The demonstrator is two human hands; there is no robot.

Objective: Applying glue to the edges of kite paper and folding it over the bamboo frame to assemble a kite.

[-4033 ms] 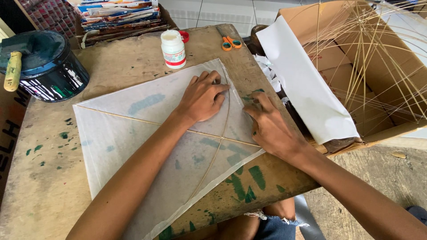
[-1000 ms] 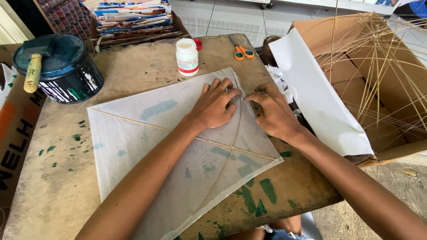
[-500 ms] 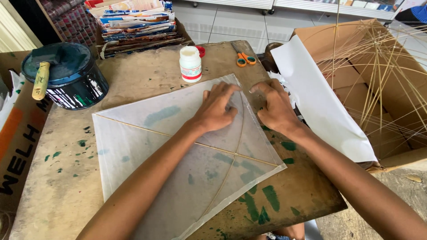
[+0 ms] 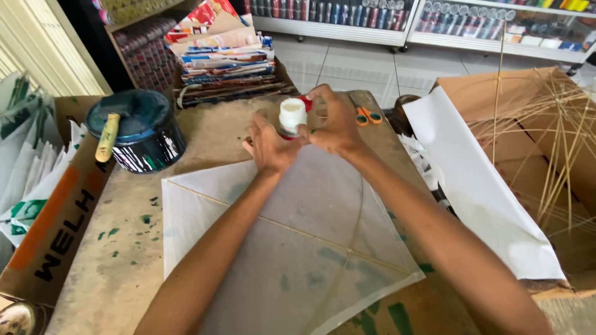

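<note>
A thin white paper kite (image 4: 279, 248) with stick spars lies flat on the worn wooden table (image 4: 130, 248). Above its far corner both my hands hold a small white glue bottle (image 4: 291, 116). My left hand (image 4: 270, 146) grips the bottle from the left and below. My right hand (image 4: 332, 121) is closed on its right side, with a red cap (image 4: 305, 102) showing behind the fingers. The bottle's body is mostly hidden by my fingers.
A dark paint can (image 4: 138, 130) with a wooden-handled tool on its lid stands at the left. Orange-handled scissors (image 4: 366, 114) lie behind my hands. A stack of coloured paper (image 4: 223, 59) sits at the back. A cardboard box (image 4: 546, 155) with thin sticks and a white sheet (image 4: 478, 186) stands to the right.
Both hands have left the kite's surface, reached forward and picked up the glue bottle that stood on the table. The camera has tilted upward.
</note>
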